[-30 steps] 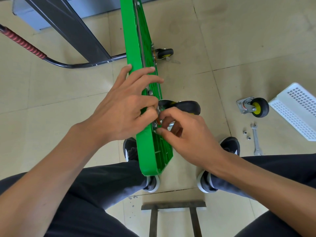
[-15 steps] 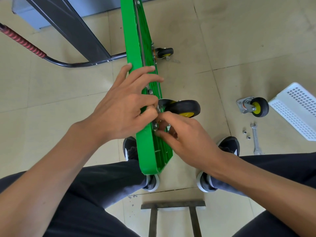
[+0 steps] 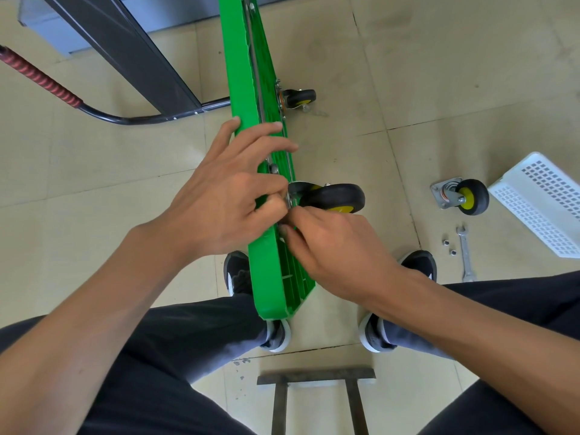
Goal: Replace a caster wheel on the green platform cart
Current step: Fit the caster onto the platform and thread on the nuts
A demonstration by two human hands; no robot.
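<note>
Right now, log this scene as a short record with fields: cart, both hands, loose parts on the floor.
cart: green cart tipped on its edge, underside to the right
left hand: left hand grips the cart edge at the wheel plate
right hand: right hand pinches at the plate of the mounted wheel
floor parts: spare wheel, wrench, two nuts
nearby: white basket

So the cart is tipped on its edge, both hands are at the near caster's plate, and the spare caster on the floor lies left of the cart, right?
Not quite: in the head view the spare caster lies right of the cart, near the wrench. The rest holds.
</note>
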